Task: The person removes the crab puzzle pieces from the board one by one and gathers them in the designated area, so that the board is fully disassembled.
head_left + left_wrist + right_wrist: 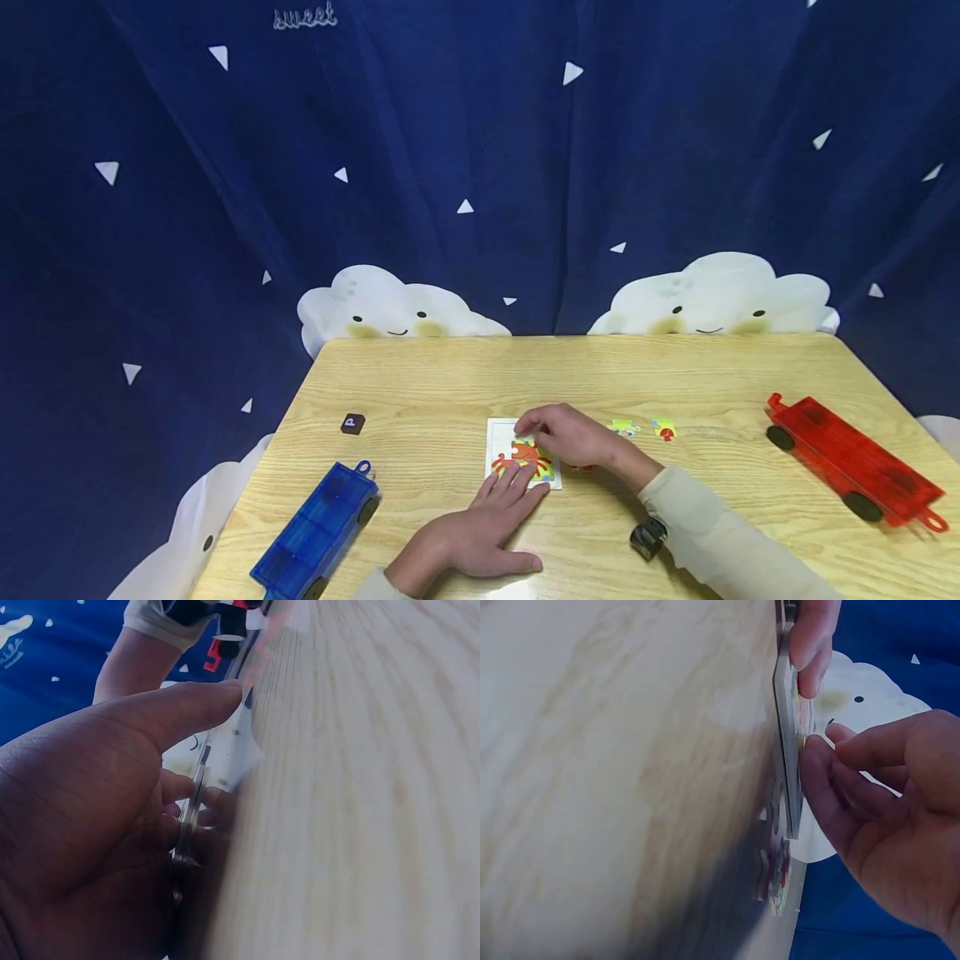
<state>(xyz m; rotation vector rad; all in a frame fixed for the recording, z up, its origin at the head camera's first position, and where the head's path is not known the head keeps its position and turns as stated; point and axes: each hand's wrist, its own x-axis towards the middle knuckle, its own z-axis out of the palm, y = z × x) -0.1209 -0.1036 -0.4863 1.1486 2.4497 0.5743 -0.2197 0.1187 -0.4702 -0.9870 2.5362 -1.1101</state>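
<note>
Fingertips of right hand [570,435] pinching a piece onto puzzle board [498,435], left hand [480,533] pressing flat, steadying; next probably needing a seating push.

Both hands cover part of the puzzle board [501,442]; the blue cart [315,533] is cut off below; the dark tile's [352,423] mark is unreadable.

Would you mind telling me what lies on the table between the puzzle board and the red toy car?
In the head view, two loose puzzle pieces lie between the puzzle board and the red toy car; the remaining table there is bare wood.
</note>
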